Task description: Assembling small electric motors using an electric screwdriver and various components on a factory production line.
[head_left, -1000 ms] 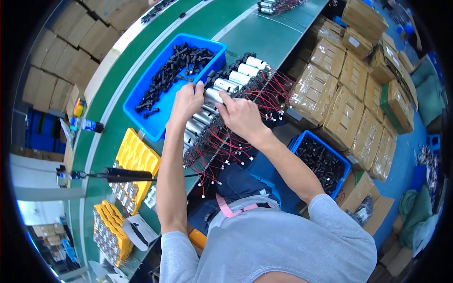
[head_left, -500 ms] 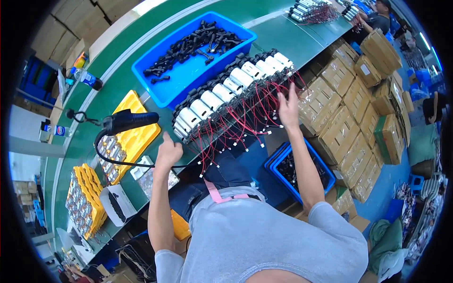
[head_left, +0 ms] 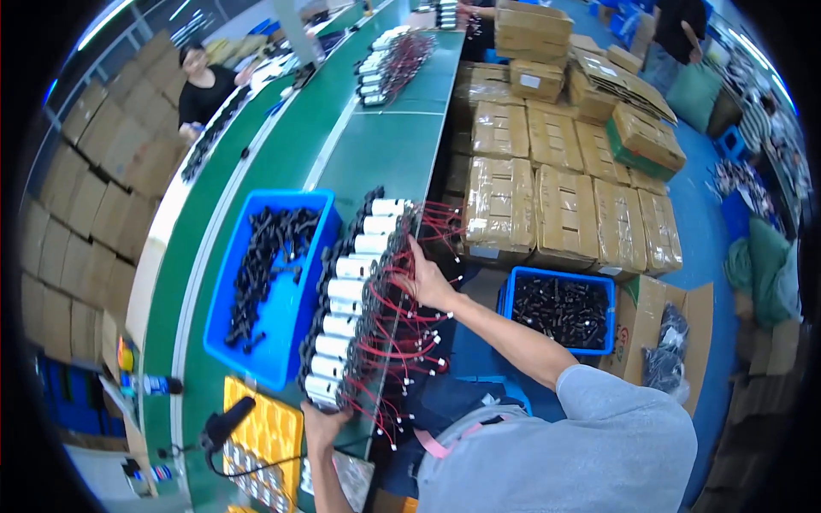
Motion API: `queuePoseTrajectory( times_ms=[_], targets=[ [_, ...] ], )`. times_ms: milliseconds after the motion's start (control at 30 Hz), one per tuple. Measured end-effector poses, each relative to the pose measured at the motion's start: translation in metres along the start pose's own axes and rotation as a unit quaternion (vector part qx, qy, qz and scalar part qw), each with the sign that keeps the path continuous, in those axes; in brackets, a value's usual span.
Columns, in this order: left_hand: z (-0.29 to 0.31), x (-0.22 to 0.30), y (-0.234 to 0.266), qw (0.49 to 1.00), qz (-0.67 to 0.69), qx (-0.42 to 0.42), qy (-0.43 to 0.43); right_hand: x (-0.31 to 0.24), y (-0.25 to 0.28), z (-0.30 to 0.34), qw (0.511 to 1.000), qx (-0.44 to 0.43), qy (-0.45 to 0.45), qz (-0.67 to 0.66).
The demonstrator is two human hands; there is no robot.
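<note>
Head view, bench from above. Vs. 0.5 s ago we now have both hands bracketing the row of white cylinders w/ red leads: left hand has come up from below the bench edge to the near end of the row, fingers curled against the last cylinder; right hand has slid in to the far-right side, fingers spread flat on the leads, not closed round anything. We read this as the row being squared up or gathered as one block, not picked singly. The row lies on the green bench, touching the blue bin at its left; leads overhang the bench's right edge. Open room: bare bench beyond the far end; near end is hemmed by the yellow tray and a black tool; cartons crowd the right.
</note>
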State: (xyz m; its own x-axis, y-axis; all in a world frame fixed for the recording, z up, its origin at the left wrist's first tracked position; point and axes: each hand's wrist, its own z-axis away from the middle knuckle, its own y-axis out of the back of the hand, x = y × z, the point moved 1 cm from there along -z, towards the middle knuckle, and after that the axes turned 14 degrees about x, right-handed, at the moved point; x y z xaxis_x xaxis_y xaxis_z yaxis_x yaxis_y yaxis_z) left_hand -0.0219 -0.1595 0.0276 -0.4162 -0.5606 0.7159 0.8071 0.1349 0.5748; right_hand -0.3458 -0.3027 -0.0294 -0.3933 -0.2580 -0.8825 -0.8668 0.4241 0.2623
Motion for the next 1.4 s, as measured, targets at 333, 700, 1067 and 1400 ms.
queuePoseTrajectory(
  times_ms=[333, 700, 1067, 1400],
  targets=[
    [-0.008, -0.02, -0.012, 0.988, 0.091, 0.059, -0.107, 0.001, -0.007, -0.007, 0.995, -0.004, -0.053, -0.082],
    [0.005, 0.04, -0.088, 0.984, 0.147, 0.092, -0.036, 0.034, 0.016, -0.076, 0.999, 0.045, 0.01, -0.028],
    [-0.035, 0.142, -0.186, 0.976, 0.153, 0.099, -0.12, 0.127, 0.039, -0.191, 0.972, 0.167, 0.084, 0.142],
    [-0.094, 0.232, -0.266, 0.97, 0.168, 0.103, -0.14, 0.131, 0.122, -0.131, 0.9, 0.414, -0.051, 0.124]
  ],
)
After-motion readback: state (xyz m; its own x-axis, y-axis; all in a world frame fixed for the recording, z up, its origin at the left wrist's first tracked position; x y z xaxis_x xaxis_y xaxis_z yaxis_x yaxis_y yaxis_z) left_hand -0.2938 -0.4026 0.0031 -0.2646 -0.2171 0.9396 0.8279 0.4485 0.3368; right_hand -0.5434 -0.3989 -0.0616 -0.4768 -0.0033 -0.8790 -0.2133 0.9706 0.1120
